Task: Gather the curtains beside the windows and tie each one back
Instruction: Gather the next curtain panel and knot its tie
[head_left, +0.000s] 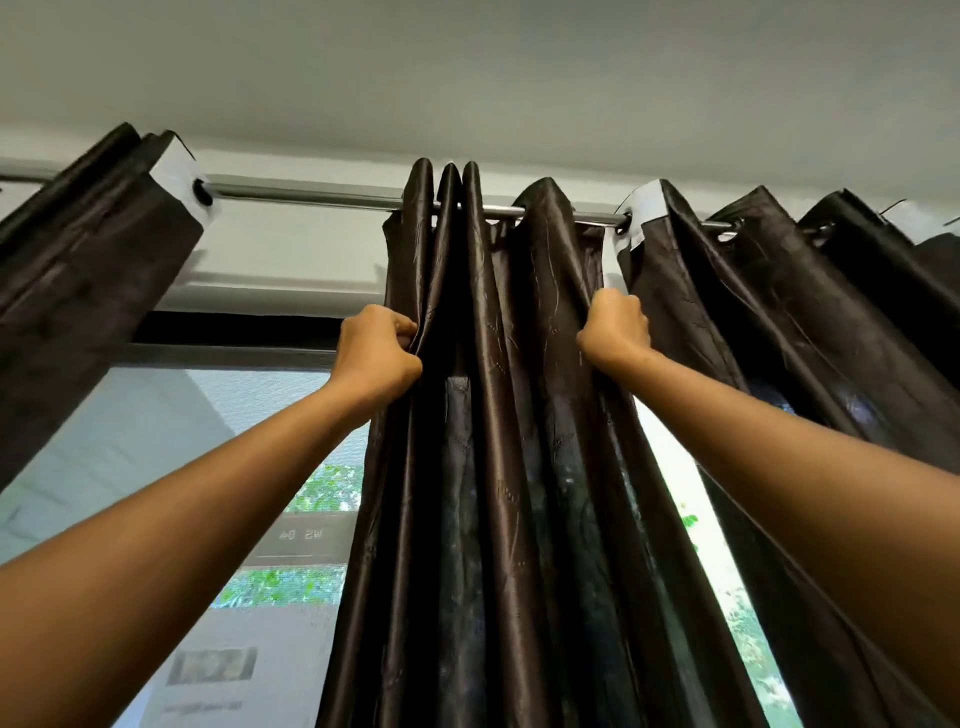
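Observation:
A dark brown satin curtain (498, 415) hangs in folds from a metal rod (311, 193) at the middle of the view. My left hand (376, 351) grips its left edge high up, fingers curled round the fabric. My right hand (615, 325) grips the curtain's right edge at about the same height. A second dark curtain (779, 312) hangs to the right, right next to the first. A third dark curtain (88, 275) is bunched at the far left of the rod.
Behind the curtains is a window (218, 467) with a mesh screen; a building and green leaves show outside. A bright strip of window (691, 519) shows between the middle and right curtains. The ceiling (467, 67) is close above the rod.

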